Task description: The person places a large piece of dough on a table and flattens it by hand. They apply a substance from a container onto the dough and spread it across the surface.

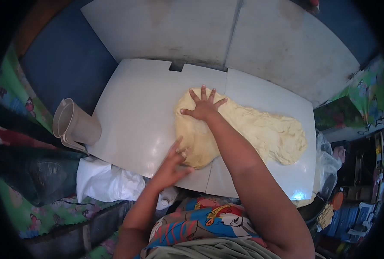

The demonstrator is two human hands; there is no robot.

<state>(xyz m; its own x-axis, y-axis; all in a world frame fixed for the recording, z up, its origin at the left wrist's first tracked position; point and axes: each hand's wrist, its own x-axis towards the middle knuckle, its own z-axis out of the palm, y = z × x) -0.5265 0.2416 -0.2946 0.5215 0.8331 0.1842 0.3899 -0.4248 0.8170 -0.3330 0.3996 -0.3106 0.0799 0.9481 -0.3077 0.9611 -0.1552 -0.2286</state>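
A large slab of pale yellow dough (261, 129) stretches across the middle and right of a white tabletop (131, 103). Its left end is smooth and rounded, while the right part looks lumpy. On the upper left of the dough lies my right hand (205, 105), palm down with the fingers spread wide. My left hand (174, 162) is at the dough's lower left edge, fingers apart, with a ring on one finger. Neither hand grips anything; the dough under my right palm is hidden.
A beige plastic pitcher (82, 125) stands at the table's left edge, its handle toward me. A white plastic bag (108, 181) lies below that edge. Pale panels (282, 43) rise behind the table. Clear plastic (327, 159) hangs at the right, near cluttered shelves (364, 190).
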